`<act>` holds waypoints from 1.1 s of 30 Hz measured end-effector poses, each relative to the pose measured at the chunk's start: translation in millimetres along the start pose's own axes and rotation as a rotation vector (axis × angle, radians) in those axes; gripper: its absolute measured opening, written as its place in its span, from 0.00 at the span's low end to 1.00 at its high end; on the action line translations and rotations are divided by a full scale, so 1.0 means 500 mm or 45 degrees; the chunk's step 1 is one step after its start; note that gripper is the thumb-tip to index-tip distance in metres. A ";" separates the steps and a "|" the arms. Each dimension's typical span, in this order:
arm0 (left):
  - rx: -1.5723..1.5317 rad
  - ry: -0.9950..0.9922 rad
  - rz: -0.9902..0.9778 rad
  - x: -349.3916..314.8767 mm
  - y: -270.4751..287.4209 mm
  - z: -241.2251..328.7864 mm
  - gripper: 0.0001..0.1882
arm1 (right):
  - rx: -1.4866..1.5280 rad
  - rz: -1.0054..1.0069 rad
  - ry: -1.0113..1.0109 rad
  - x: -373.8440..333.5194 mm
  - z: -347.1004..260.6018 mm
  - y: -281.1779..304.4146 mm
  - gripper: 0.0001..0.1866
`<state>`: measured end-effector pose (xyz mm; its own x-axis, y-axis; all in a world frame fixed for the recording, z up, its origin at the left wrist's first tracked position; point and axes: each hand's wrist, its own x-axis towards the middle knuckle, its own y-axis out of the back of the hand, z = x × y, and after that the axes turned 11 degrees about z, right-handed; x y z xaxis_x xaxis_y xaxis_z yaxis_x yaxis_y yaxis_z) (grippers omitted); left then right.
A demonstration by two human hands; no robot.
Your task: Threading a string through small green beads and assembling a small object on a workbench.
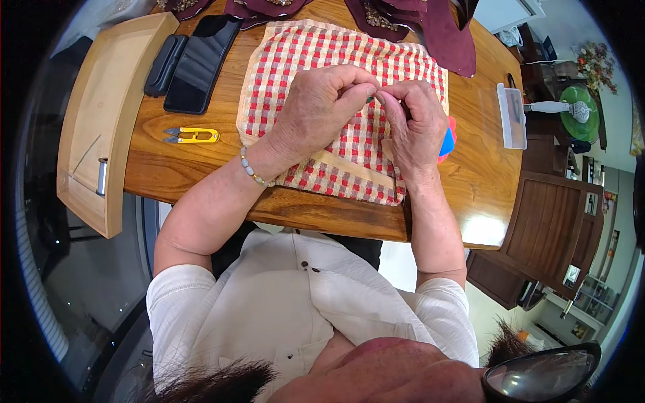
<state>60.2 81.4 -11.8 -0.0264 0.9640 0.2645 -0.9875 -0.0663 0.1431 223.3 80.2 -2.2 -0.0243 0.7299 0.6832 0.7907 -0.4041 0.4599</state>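
Over a red, cream and brown checked cloth (336,50), my left hand (316,111) and my right hand (416,124) meet at the fingertips. Both are closed in a pinch, thumb against fingers. Whatever lies between the fingertips is too small to make out. A tiny bit of green shows just under the left thumb tip. Partly hidden behind my right hand, a red and blue object (447,142) rests at the cloth's right edge; its kind is unclear. Yellow thread snips (195,136) lie on the wooden table, left of the cloth.
Left of the cloth are a black phone (205,64), a dark case (166,65) and a pale wooden tray (101,121) reaching past the table edge. Maroon fabric pieces (447,40) with beadwork lie along the far side. A clear plastic box (512,121) sits at the right edge.
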 end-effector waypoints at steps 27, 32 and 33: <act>-0.126 0.153 -0.042 0.003 0.002 -0.002 0.11 | 0.054 -0.114 -0.055 -0.002 0.006 -0.002 0.05; -0.132 0.151 -0.037 0.002 0.002 0.003 0.11 | 0.083 -0.102 -0.077 -0.003 0.009 -0.002 0.05; -0.119 0.136 -0.040 0.002 0.002 0.002 0.11 | 0.093 -0.093 -0.079 -0.004 0.010 -0.002 0.05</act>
<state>59.6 82.1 -10.3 -0.0069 0.9875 0.1577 -0.9982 -0.0163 0.0586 225.6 82.2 -6.8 -0.0472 0.7896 0.6118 0.8309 -0.3089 0.4628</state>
